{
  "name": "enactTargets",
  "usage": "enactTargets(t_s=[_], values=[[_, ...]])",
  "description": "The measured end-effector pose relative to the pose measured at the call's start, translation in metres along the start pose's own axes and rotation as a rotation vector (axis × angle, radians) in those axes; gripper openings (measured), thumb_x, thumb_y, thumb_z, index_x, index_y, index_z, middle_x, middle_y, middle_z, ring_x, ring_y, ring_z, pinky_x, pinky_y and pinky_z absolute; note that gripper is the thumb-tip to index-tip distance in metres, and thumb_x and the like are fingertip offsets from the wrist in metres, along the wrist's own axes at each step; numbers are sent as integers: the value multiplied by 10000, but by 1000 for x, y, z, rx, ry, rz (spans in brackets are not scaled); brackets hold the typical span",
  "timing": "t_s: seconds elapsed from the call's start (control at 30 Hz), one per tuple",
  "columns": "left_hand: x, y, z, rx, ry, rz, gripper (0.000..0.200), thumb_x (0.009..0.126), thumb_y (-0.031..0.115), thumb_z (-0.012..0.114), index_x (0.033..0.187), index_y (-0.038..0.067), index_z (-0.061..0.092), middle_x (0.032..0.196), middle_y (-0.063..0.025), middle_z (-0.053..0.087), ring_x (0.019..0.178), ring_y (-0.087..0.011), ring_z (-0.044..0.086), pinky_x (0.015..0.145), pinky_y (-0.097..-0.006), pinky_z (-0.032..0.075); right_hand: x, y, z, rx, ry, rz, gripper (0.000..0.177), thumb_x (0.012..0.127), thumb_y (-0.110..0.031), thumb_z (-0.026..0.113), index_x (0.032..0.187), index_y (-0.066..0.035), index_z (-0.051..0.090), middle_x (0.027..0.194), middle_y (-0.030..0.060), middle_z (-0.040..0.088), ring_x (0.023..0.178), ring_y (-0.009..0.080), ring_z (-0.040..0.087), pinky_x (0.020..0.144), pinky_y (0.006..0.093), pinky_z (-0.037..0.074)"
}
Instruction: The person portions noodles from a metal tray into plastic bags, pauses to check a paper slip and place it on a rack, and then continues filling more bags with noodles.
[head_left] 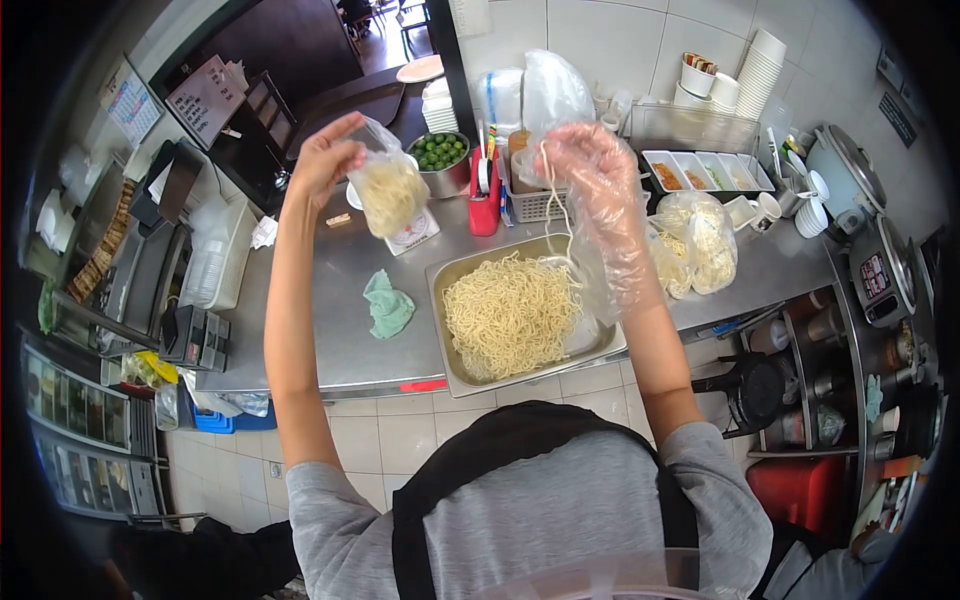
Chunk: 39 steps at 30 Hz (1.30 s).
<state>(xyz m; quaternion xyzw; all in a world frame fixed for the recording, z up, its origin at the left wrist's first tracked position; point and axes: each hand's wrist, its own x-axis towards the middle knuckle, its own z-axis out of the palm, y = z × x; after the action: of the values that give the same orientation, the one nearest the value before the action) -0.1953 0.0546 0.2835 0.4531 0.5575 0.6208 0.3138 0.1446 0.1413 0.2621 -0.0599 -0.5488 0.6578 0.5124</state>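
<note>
My left hand is bare and pinches the top of a clear plastic bag of noodles, which hangs above a small scale. My right hand wears a loose clear plastic glove, its fingers closed on a few noodle strands that dangle down. Below it, a metal tray holds a large heap of pale noodles. A crumpled green cloth lies on the counter left of the tray.
Behind the tray stand a bowl of green limes, a red dispenser and a grey basket. Filled noodle bags sit at the right, near a white sectioned topping container. Stacked cups stand behind.
</note>
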Motion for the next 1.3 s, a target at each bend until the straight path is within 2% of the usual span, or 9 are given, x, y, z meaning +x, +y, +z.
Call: enactTargets(t_s=[0.2,0.3,0.4,0.73,0.83,0.87,0.97,1.2,1.3], values=[[65,-48,-28,401,152,85,496,742,-93,582,1227,-1,530,1154,-117,591,656,-122,637,609,-218,542,-22,20,-16,-5,7,102,133,827,-39,640,952,-39,595,884,60,632,765,121,610,700,252,488],[66,-88,-24,748,179,249,525,734,-92,611,1242,-5,510,939,-85,660,634,-129,640,597,-222,540,-31,22,-23,-28,62,101,114,820,-20,636,928,-21,598,821,39,614,698,93,578,665,237,473],[68,-119,-20,619,126,235,537,730,-94,611,1247,9,507,1205,-135,557,698,-132,653,619,-235,544,-39,24,-34,-57,82,139,114,817,-29,642,923,-25,601,822,32,611,711,90,577,683,241,473],[48,-133,5,820,68,248,523,704,-22,653,1203,116,580,1355,-197,404,826,-243,663,695,-304,540,-74,65,-59,-137,88,262,110,811,-15,621,916,-42,602,866,17,604,796,83,563,727,243,472],[49,-150,3,1237,136,540,470,710,59,687,1161,171,618,1409,-231,305,1006,-347,597,825,-379,501,-78,74,-62,-150,81,260,110,809,-38,639,913,-48,605,869,19,613,793,84,568,728,241,470],[39,-136,16,1206,114,318,453,711,129,706,1147,226,630,1423,-261,251,1124,-412,502,921,-419,441,-78,75,-61,-170,86,261,111,803,-32,641,908,-50,607,874,16,612,799,84,564,735,244,467],[26,-128,39,1230,131,154,444,720,131,698,1145,241,631,1438,-267,207,1112,-417,508,918,-412,444,-79,85,-67,-394,51,204,117,783,-19,648,891,-52,616,878,7,609,821,88,555,755,249,455],[60,-164,-4,1162,237,576,524,672,38,701,1179,62,568,1241,-216,517,1069,-341,560,857,-400,485,-70,95,-72,-506,-10,85,138,767,-43,660,904,-45,639,863,12,628,815,85,555,765,249,439],[66,-163,-18,1086,215,491,570,643,-31,681,1191,62,556,1122,-184,602,909,-265,645,765,-352,524,-66,88,-66,-397,-28,132,126,773,-57,662,894,-34,635,859,9,618,826,81,550,770,241,435]])
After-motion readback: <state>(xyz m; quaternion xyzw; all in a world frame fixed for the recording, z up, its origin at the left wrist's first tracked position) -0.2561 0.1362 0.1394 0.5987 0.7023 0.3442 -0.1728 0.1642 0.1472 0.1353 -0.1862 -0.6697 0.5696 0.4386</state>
